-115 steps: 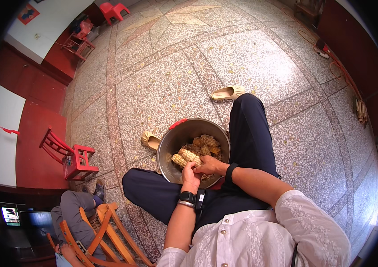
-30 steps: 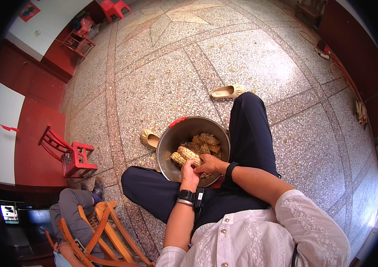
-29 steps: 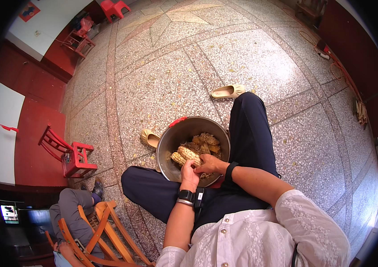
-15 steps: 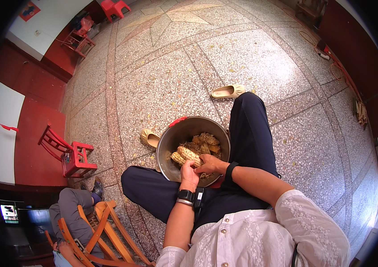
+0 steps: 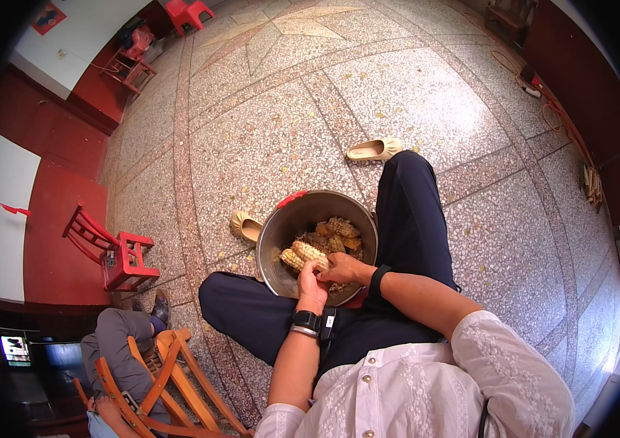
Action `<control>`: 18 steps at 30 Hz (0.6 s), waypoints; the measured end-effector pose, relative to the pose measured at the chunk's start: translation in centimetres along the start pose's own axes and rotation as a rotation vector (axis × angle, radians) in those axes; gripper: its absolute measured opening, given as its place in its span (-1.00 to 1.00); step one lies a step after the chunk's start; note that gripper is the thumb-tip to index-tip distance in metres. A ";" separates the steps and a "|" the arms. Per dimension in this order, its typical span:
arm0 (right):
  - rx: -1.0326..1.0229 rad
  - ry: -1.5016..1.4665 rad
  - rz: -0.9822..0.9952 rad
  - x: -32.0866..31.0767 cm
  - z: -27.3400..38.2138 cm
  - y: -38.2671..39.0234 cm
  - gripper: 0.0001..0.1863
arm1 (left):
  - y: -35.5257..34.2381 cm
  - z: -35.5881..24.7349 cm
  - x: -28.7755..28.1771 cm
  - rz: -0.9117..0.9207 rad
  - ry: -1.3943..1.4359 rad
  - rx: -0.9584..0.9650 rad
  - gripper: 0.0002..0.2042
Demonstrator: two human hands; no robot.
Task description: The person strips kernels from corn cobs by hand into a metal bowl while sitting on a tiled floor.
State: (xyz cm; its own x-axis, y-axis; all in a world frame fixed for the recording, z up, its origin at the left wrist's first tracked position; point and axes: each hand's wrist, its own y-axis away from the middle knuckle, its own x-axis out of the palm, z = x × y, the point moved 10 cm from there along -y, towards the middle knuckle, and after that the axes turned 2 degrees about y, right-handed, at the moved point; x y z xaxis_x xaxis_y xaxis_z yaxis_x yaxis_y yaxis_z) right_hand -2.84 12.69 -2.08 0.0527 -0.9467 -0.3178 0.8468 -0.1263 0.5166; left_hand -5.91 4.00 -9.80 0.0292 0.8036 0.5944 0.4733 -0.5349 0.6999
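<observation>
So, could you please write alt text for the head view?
A person's left hand and right hand grip a pale yellow ear of corn at the mouth of a metal pot with more corncobs inside. Two beige slip-on shoes rest on the terrazzo floor; another person's grey-trousered legs show at lower left.

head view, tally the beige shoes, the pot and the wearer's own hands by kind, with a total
Beige shoes: 2
Pot: 1
Hands, left hand and right hand: 2
Total: 5

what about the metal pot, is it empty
No, several corn cobs lie inside the metal pot.
</observation>
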 end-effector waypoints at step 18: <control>0.011 -0.022 -0.004 0.1 -0.4 -0.2 -0.43 | 1.5 -0.3 1.2 -0.048 -0.019 -0.009 -0.81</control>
State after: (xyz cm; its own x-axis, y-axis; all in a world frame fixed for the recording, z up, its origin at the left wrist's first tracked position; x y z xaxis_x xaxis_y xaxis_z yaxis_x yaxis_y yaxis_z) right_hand -2.78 12.74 -2.53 0.0376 -0.9526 -0.3018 0.8411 -0.1329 0.5243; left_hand -5.45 4.09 -7.88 0.0234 0.8332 0.5525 0.4668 -0.4978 0.7309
